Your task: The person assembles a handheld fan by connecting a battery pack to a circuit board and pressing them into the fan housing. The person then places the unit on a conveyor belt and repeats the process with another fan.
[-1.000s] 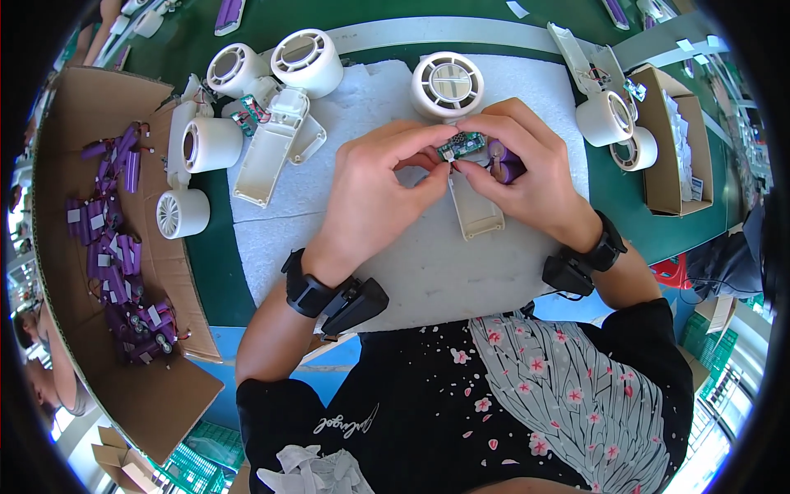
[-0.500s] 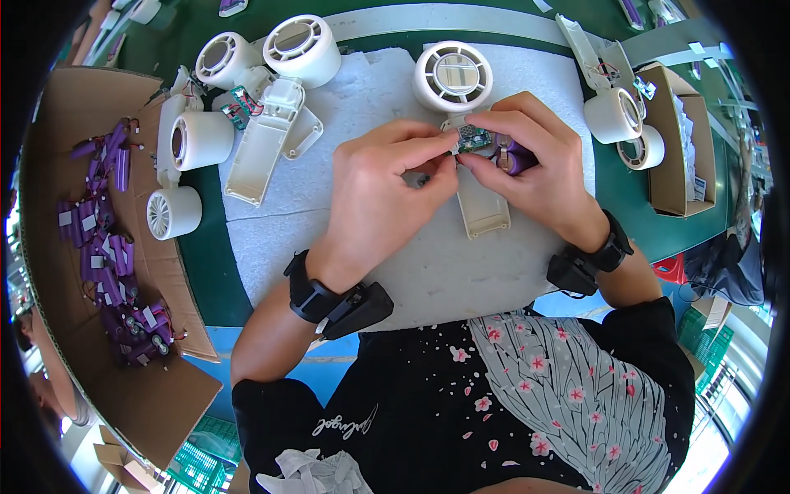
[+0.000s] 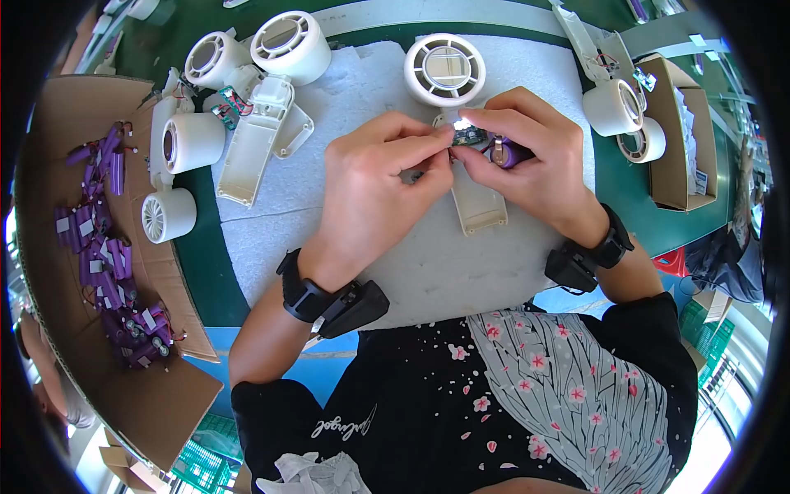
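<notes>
Both hands meet over a white handheld fan (image 3: 414, 71), whose round head points away from me and whose open handle shell (image 3: 480, 212) runs toward me. My right hand (image 3: 539, 152) is closed, gripping a small green circuit board (image 3: 469, 134) between thumb and fingers. A purple battery cell (image 3: 512, 154) sits under the same hand, beside the board. A bright white spot shines at the board's upper edge. My left hand (image 3: 380, 177) is pinched closed against the board's left side; its fingertips hide whatever small part they hold.
At left stands a cardboard box (image 3: 152, 272) with many purple batteries (image 3: 103, 272). Several partly open white fans (image 3: 193, 142) lie left of the foam mat (image 3: 346, 90). More fans (image 3: 611, 109) and a small carton (image 3: 671, 177) are at right. Each wrist wears a black strapped device.
A bright white light now shows on the circuit board, where none was before. The hands remain over the board with only small finger shifts; the whole view has shifted slightly.
</notes>
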`<state>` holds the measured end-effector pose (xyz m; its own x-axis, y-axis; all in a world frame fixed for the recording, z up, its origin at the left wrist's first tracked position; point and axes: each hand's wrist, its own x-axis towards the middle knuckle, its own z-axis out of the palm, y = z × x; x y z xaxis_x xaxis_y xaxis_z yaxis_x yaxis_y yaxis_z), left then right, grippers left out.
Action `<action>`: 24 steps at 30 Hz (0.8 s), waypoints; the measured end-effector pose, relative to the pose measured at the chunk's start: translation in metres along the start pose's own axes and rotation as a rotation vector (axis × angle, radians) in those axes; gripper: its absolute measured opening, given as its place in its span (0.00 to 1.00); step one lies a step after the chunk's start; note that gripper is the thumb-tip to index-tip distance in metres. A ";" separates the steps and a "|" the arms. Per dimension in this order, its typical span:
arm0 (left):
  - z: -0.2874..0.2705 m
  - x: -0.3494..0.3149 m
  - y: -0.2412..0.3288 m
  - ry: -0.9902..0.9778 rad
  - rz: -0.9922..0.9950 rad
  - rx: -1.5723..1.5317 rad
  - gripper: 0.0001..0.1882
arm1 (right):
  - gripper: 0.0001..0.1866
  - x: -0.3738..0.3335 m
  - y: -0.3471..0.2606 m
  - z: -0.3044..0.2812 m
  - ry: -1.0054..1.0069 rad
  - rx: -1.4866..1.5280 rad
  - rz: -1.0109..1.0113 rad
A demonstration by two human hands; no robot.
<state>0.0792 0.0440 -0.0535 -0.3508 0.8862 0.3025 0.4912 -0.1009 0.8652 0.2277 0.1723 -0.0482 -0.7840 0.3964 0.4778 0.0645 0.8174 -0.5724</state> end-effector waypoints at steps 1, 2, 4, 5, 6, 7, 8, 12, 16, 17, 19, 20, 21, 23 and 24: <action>-0.001 0.000 0.000 -0.030 -0.023 -0.009 0.13 | 0.19 0.001 0.000 0.000 0.001 -0.001 -0.003; -0.002 0.001 0.000 -0.060 -0.046 -0.018 0.14 | 0.19 0.001 -0.001 -0.001 -0.021 0.020 0.036; -0.002 0.002 -0.002 -0.041 -0.040 -0.061 0.13 | 0.18 0.000 -0.003 -0.002 -0.067 0.062 0.118; -0.002 0.002 -0.004 -0.025 -0.038 -0.104 0.12 | 0.18 -0.001 -0.003 -0.003 -0.069 0.061 0.118; -0.002 0.001 -0.006 -0.009 -0.036 -0.148 0.11 | 0.18 -0.002 -0.004 -0.004 -0.088 0.067 0.120; -0.002 0.001 -0.007 -0.006 -0.037 -0.148 0.11 | 0.18 -0.001 -0.005 -0.006 -0.105 0.074 0.120; -0.004 0.002 -0.007 -0.039 -0.090 -0.204 0.11 | 0.17 0.000 -0.005 -0.007 -0.123 0.082 0.121; -0.005 0.003 -0.010 -0.138 -0.235 -0.361 0.13 | 0.17 -0.001 -0.003 -0.010 -0.138 0.090 0.104; -0.006 0.005 -0.009 -0.207 -0.337 -0.437 0.16 | 0.17 -0.001 -0.003 -0.009 -0.137 0.045 0.080; -0.007 0.005 -0.007 -0.221 -0.361 -0.428 0.16 | 0.17 -0.001 -0.003 -0.009 -0.136 0.047 0.084; -0.006 0.005 -0.005 -0.239 -0.388 -0.420 0.17 | 0.17 -0.001 -0.002 -0.007 -0.110 0.033 0.049; -0.006 0.005 -0.005 -0.236 -0.374 -0.419 0.17 | 0.17 -0.001 -0.002 -0.006 -0.098 0.025 0.032; -0.006 0.005 -0.005 -0.233 -0.360 -0.417 0.17 | 0.17 -0.002 -0.003 -0.006 -0.098 0.025 0.036; -0.007 0.006 -0.006 -0.227 -0.348 -0.416 0.17 | 0.17 -0.003 -0.002 -0.003 -0.075 0.019 0.022; -0.008 0.007 -0.006 -0.252 -0.339 -0.402 0.18 | 0.17 -0.003 -0.001 -0.002 -0.064 0.016 0.014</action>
<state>0.0678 0.0471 -0.0537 -0.2112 0.9742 -0.0792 0.0258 0.0866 0.9959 0.2318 0.1710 -0.0476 -0.8208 0.3803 0.4263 0.0665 0.8048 -0.5898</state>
